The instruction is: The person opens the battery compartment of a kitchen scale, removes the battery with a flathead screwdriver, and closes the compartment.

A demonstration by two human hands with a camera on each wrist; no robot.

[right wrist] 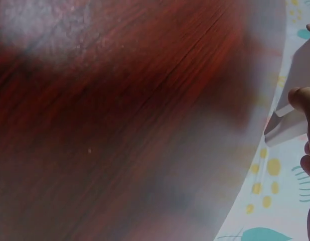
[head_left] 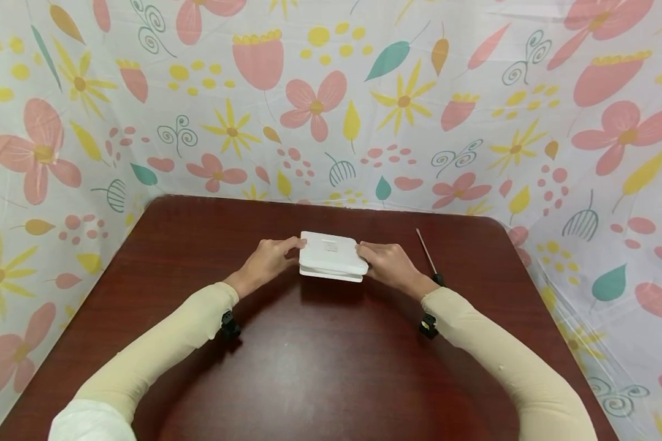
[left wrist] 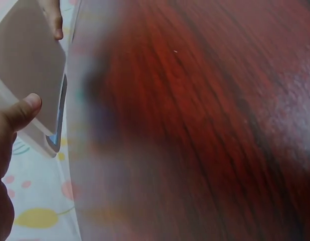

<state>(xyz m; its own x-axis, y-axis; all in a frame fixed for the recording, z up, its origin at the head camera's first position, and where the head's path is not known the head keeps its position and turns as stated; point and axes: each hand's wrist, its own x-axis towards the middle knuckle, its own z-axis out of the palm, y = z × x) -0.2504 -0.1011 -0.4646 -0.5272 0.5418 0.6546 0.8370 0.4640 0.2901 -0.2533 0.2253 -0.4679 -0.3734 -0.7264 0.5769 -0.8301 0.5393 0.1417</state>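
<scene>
A flat, white, square-cornered case (head_left: pixel 331 252) is held between both hands over the far half of the table. My left hand (head_left: pixel 266 263) grips its left edge, and my right hand (head_left: pixel 391 266) grips the right edge. Two white halves of the case (left wrist: pixel 32 55) stand slightly apart along the near side, as the left wrist view shows, with a bluish strip in the gap. The left thumb (left wrist: pixel 25 111) lies across one half. From the right wrist, the right thumb (right wrist: pixel 300 98) presses on the case (right wrist: pixel 301 68) near its corner. Fingers beneath are partly hidden.
A screwdriver (head_left: pixel 426 251) with a dark handle lies on the dark red-brown wooden table (head_left: pixel 287 367), just beyond the right hand. Behind the table's far edge hangs a flower-patterned sheet (head_left: pixel 320 153), which also runs along both sides.
</scene>
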